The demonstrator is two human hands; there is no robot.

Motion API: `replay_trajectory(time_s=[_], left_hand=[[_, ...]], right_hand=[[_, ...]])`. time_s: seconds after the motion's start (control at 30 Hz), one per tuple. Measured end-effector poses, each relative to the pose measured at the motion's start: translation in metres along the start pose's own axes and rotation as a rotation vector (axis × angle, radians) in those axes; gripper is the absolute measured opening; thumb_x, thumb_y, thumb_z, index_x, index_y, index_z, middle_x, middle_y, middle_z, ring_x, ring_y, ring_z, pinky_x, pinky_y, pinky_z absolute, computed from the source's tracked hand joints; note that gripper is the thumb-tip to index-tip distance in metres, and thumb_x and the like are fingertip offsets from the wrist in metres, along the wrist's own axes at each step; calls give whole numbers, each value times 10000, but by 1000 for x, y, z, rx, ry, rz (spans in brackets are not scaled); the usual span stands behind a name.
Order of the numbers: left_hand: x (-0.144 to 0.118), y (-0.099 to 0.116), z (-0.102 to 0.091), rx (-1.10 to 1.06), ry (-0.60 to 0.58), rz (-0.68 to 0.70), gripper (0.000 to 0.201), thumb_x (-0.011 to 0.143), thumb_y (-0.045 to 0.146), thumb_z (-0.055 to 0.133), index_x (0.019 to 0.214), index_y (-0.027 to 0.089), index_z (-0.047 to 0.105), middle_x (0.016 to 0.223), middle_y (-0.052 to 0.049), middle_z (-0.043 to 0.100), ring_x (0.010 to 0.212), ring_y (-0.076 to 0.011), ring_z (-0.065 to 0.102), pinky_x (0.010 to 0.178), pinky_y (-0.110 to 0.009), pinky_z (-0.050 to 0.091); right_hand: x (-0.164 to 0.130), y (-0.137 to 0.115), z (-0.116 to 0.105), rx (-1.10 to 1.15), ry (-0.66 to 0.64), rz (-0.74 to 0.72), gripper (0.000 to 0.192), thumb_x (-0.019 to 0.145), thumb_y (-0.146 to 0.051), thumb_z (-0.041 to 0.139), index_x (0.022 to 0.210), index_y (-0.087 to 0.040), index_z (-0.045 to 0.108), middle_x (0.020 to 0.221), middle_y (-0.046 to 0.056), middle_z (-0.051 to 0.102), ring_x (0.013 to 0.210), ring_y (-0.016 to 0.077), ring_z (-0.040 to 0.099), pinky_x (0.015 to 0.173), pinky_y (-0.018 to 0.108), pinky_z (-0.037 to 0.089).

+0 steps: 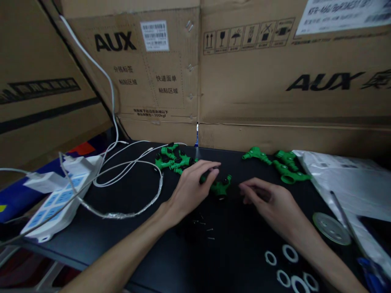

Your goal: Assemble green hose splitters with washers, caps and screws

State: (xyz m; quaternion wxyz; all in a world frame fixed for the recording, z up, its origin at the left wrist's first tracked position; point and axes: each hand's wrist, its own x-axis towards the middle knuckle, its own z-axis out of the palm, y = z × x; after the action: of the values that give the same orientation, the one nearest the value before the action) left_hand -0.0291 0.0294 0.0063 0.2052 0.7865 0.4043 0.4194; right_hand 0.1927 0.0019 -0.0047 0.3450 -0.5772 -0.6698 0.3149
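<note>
While the left hand [191, 185] curls its fingers onto the green plastic fitting [220, 186] at the black table's [146, 236] middle, the right hand [269, 201], fingers loosely bent and seemingly empty, should approach squarely, clear of the small screws [204, 226] nearby.

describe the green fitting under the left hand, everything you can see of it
The green fitting looks like moulded plastic, bright green with dark, black-looking ends or caps. It seems branched, with short stubs pointing different ways, though blur hides the details. It lies on the black table near the middle, between the two hands. The left hand rests over its left part, fingers on it; the right hand lies just to its right, apparently not touching. Tiny screws lie in front of it.
</note>
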Motion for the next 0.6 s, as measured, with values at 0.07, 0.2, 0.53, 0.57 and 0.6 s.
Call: replay_trajectory(time_s=[0.07, 0.2, 0.53, 0.57, 0.6], left_hand=[[0, 0, -2, 16, -91, 39, 333, 1003, 320, 580, 1308, 198, 634, 1303, -94, 669, 1210, -208, 631, 1069, -395, 494], [-6, 5, 1, 138, -369, 83, 471, 930, 386, 687, 1380, 280, 594, 1470, -68, 555, 1324, -246, 562, 1118, -429, 472], [-11, 4, -8, 498, -252, 24, 422, 935, 351, 672, 1344, 265, 611, 1362, -71, 596, 1226, -279, 615, 1060, -473, 515], [-10, 5, -8, 531, -230, 2, 407, 950, 335, 652, 1347, 258, 610, 1370, -79, 594, 1246, -291, 601, 1072, -502, 500], [-10, 8, -9, 551, -207, -10, 400, 963, 317, 633, 1356, 248, 605, 1383, -89, 590, 1276, -300, 579, 1086, -521, 485]], right_hand=[[0, -2, -2, -23, 36, -21, 384, 920, -532, 546, 859, -193, 713, 636, 24, 657, 586, 178, 621, 543, 290, 436], [-3, -12, -2, -63, 40, -113, 335, 961, -441, 518, 814, -194, 692, 640, 6, 640, 595, 156, 592, 576, 276, 430], [-4, -22, 3, -223, 21, -277, 228, 1016, -293, 541, 908, -148, 680, 817, 12, 683, 722, 124, 643, 715, 289, 543], [-2, -20, 0, -251, 29, -265, 220, 1011, -321, 562, 952, -141, 674, 862, 18, 686, 751, 127, 652, 734, 306, 562], [-1, -17, -4, -283, 42, -247, 224, 1003, -347, 582, 1003, -140, 669, 924, 30, 690, 791, 135, 661, 758, 325, 576]])
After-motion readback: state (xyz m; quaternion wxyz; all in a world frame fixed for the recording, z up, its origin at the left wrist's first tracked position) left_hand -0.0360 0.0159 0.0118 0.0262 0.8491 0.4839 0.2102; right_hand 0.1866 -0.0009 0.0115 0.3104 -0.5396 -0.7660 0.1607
